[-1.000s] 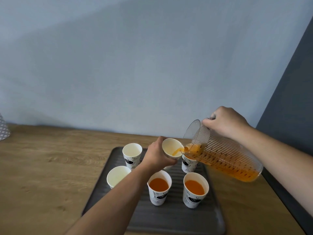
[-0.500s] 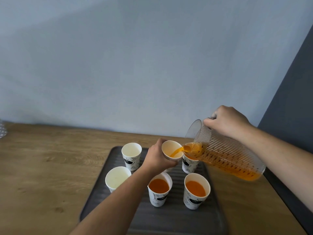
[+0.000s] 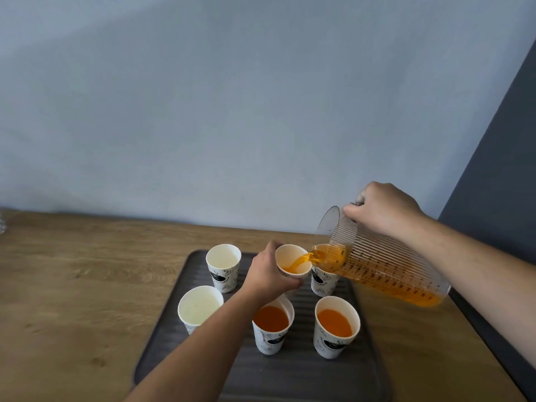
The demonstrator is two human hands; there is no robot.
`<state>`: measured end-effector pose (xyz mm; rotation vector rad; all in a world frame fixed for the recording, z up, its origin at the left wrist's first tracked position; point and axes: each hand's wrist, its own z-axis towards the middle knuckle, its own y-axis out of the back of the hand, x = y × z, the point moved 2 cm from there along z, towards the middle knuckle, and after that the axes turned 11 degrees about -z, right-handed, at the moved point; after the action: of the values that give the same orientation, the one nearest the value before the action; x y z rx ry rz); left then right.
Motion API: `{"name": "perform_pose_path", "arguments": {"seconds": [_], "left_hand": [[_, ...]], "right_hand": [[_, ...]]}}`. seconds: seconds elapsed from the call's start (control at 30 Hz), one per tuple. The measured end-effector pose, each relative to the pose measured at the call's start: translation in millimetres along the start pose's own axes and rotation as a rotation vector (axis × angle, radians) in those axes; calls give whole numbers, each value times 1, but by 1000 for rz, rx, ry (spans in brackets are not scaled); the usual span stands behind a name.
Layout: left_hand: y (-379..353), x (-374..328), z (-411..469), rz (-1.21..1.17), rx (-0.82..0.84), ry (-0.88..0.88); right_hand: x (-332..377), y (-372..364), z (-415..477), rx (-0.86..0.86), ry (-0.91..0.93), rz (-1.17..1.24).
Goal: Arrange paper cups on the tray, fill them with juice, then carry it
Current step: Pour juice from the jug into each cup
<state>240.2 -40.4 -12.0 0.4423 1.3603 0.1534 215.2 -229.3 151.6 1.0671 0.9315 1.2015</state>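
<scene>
Paper cups stand on the dark ribbed tray [image 3: 290, 381] on the wooden table [image 3: 72, 285]. Left of the left hand's fingers, two empty cups [image 3: 223, 266] [image 3: 199, 307] wait unfilled. The left hand [image 3: 268, 275] has its fingers clamped round the tilted cup [image 3: 293, 262], lifted off the tray and leaned toward the spout, probably so the stream lands inside without splashing. Below those fingers two filled cups [image 3: 272, 329] [image 3: 336, 326] stand upright. Just right of them another cup [image 3: 323, 281] sits partly hidden under the spout; its level cannot be told. The right hand [image 3: 383, 211] has its fingers closed on the handle of the clear ribbed jug [image 3: 385, 274], tipped so juice [image 3: 300, 261] runs out. The near cups crowd the left forearm, so a careless withdrawal could knock one.
</scene>
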Motion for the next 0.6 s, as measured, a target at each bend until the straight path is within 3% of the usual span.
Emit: {"name": "perform_pose_path", "arguments": {"seconds": [0.6], "left_hand": [[-2, 3, -2, -4, -2, 25]], "right_hand": [[2, -3, -1, -11, 16, -11]]}}
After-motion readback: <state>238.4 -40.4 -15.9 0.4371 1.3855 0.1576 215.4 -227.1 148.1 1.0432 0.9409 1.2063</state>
